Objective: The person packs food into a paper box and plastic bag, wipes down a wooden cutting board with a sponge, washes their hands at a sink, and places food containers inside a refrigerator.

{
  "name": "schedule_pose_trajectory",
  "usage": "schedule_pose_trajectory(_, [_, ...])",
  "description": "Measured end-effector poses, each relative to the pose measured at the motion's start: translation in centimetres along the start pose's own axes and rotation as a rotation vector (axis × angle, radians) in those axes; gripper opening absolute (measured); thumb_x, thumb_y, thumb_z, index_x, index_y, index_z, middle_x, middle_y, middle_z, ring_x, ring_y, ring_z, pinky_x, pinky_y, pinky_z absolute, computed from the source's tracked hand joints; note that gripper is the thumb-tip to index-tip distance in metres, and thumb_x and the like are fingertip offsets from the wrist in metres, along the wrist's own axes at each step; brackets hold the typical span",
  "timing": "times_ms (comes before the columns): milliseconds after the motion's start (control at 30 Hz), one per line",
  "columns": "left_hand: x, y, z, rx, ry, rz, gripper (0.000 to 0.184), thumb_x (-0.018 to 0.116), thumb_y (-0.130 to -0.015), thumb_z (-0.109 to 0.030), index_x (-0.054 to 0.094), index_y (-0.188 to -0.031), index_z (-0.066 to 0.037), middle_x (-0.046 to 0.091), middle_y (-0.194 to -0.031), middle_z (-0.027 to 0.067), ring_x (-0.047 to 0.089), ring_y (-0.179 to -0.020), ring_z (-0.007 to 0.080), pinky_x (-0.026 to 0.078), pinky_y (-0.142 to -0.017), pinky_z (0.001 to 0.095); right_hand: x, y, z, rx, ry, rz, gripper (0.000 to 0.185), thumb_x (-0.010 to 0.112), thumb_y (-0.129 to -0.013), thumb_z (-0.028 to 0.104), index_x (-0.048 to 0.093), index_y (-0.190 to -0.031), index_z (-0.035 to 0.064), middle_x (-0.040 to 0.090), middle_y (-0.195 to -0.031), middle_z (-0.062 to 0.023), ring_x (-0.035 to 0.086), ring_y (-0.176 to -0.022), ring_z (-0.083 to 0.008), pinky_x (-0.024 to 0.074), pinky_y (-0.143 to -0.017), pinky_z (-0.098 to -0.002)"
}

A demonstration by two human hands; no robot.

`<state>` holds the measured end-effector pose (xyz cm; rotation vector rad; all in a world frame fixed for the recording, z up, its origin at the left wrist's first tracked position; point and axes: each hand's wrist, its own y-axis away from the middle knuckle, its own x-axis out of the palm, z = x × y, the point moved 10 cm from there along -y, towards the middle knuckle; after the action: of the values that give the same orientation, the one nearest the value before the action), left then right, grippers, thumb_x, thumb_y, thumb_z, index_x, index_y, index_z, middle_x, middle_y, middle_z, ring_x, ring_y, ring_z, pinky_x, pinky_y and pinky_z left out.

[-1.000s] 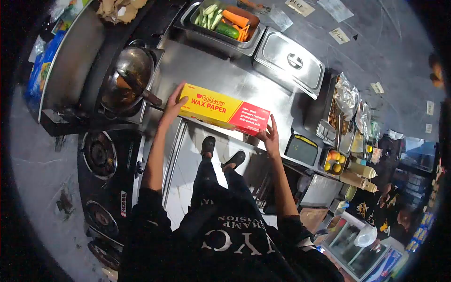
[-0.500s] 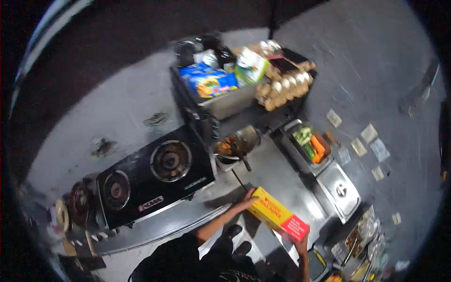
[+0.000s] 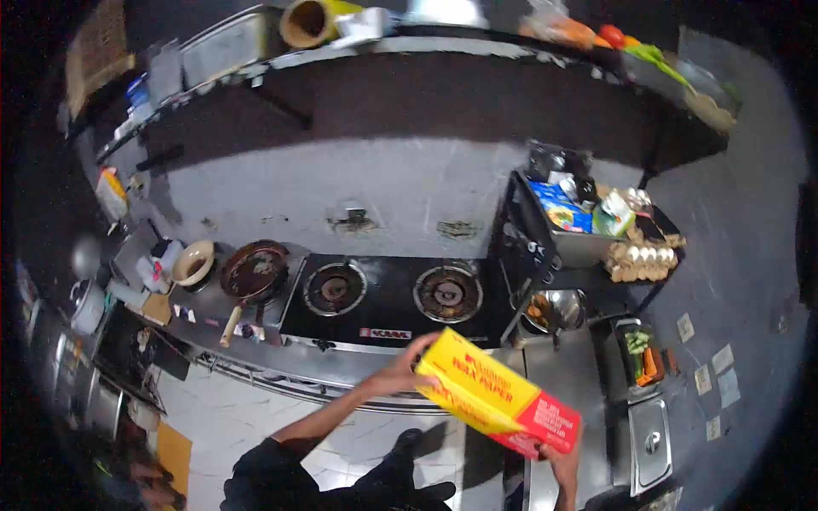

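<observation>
A yellow and red wax paper box [image 3: 487, 385] is held out in front of my body, tilted with its red end lower right. My left hand [image 3: 411, 368] grips the yellow end, fingers partly behind the box. At the red end, my right hand [image 3: 558, 460] is closed around the lower edge. Beyond the box lies a black two-burner gas stove [image 3: 392, 298]. To the box's right, a steel counter [image 3: 567, 375] runs along.
A wok [image 3: 254, 271] and a bowl [image 3: 193, 262] stand left of the stove. Right of it are a metal pot [image 3: 567, 308], an egg tray [image 3: 643, 262], a vegetable pan [image 3: 645, 358] and a steel lid [image 3: 651, 443]. A shelf [image 3: 409, 47] spans the wall above.
My view has swung left and up, bringing the whole stove, wok and upper shelf into sight. Both hands still hold the wax paper box, which appears closer.
</observation>
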<state>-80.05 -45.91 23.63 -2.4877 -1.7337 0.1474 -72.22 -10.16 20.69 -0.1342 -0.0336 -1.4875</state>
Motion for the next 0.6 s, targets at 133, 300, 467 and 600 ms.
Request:
schedule_pose_trajectory(133, [-9.9,3.4,-15.4,0.232,-0.097,-0.276,0.079,0.078,-0.07,-0.016,0.034,-0.135,-0.002,0.05,-0.123,0.0058,0.049,-0.112,0.0144,0.04,-0.097,0.0321,10.0,-8.1,13.1,-0.306,0.15,0.128,0.098,0.08,-0.061,0.009,0.022,-0.14,0.0059,0.049,-0.125,-0.0121,0.051,-0.113,-0.022,0.0449,-0.095,-0.0374])
schedule_pose_trajectory(300, [-22.8,10.8,-33.3,0.625,-0.261,-0.739,0.059,0.065,-0.083,-0.027,0.04,-0.13,-0.001,0.051,-0.122,0.0091,0.048,-0.113,0.0178,0.037,-0.099,0.0321,26.5,-13.8,28.8,-0.532,0.169,0.229,0.08,0.072,-0.074,0.018,0.028,-0.138,0.0006,0.053,-0.123,-0.0127,0.053,-0.11,-0.0191,0.0421,-0.096,-0.0341])
schedule_pose_trajectory(467, [-35.6,18.4,-47.5,0.964,-0.294,-0.906,0.045,0.054,-0.091,-0.034,0.045,-0.125,-0.006,0.055,-0.115,0.0038,0.051,-0.108,0.0137,0.038,-0.093,0.031,45.4,-15.0,43.0,-1.016,0.206,0.379,0.053,0.07,-0.08,0.028,0.05,-0.12,0.0003,0.061,-0.108,-0.0084,0.057,-0.098,-0.015,0.0435,-0.089,-0.03])
schedule_pose_trajectory(600, [-45.1,21.9,-53.5,1.063,-0.34,-0.963,0.04,0.056,-0.09,-0.037,0.048,-0.115,-0.007,0.055,-0.106,0.0036,0.054,-0.095,0.0122,0.043,-0.082,0.0291,55.5,-16.4,50.7,-1.244,0.306,0.198,0.056,0.071,-0.075,0.046,0.062,-0.103,-0.0003,0.067,-0.092,-0.0091,0.063,-0.082,-0.0152,0.0484,-0.079,-0.0292])
